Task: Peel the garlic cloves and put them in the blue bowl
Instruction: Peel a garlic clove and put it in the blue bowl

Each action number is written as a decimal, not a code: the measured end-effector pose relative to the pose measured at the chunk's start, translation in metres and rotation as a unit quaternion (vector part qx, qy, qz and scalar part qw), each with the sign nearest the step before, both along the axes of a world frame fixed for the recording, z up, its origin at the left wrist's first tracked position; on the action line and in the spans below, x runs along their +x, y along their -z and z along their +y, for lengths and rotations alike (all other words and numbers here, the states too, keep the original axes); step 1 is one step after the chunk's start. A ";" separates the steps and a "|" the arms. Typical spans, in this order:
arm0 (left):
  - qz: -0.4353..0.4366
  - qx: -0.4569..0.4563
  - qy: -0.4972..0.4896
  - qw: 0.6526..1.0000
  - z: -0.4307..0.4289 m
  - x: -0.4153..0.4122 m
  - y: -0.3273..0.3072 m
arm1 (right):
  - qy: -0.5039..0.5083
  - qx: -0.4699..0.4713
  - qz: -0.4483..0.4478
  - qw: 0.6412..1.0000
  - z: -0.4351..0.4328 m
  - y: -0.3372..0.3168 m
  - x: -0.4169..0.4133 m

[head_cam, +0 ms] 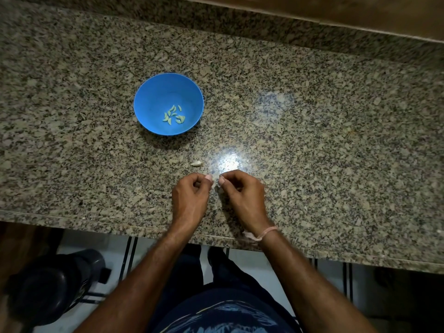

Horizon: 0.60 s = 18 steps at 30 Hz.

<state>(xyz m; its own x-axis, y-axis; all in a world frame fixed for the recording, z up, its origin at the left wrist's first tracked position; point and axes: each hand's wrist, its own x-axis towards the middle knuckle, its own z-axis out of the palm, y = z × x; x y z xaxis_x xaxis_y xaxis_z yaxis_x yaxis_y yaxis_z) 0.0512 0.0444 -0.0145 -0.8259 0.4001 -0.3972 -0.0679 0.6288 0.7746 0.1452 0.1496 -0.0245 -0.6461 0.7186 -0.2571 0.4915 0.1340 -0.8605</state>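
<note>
No text, label, brand, number or sign can be read anywhere in the view. The pale print on the dark shirt (pixel 223 316) at the bottom edge is blurred and cut off, and shows only streaks, not letters.
</note>
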 end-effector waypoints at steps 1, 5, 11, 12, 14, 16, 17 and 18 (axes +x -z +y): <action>0.005 0.002 -0.001 1.000 0.000 0.001 0.000 | 0.019 -0.079 0.028 0.996 -0.001 -0.001 -0.001; 0.000 0.014 0.014 1.000 0.000 0.002 0.001 | 0.043 -0.151 0.062 0.986 -0.003 0.002 -0.001; -0.050 0.053 0.040 0.997 -0.004 -0.001 -0.005 | 0.034 -0.125 0.062 0.990 0.001 -0.001 -0.002; -0.052 0.054 0.040 0.996 -0.003 -0.002 -0.006 | 0.029 -0.112 0.063 0.991 0.000 -0.002 -0.003; -0.058 0.059 0.041 0.996 -0.003 -0.004 -0.008 | 0.018 -0.087 0.067 0.994 -0.001 -0.004 -0.003; -0.066 0.068 0.041 0.995 -0.003 -0.007 -0.010 | 0.011 -0.073 0.078 0.994 -0.003 -0.005 -0.003; -0.073 0.070 0.041 0.994 -0.003 -0.008 -0.010 | 0.006 -0.069 0.082 0.994 -0.003 -0.005 -0.003; -0.080 0.069 0.041 0.994 -0.003 -0.010 -0.011 | -0.002 -0.059 0.085 0.995 -0.004 -0.005 -0.003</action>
<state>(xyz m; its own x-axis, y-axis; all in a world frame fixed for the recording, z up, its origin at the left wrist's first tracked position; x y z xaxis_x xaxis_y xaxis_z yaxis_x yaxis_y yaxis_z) 0.0415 0.0412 -0.0037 -0.7193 0.5231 -0.4572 -0.1507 0.5250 0.8377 0.1419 0.1459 -0.0195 -0.6903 0.6870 -0.2268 0.3377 0.0287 -0.9408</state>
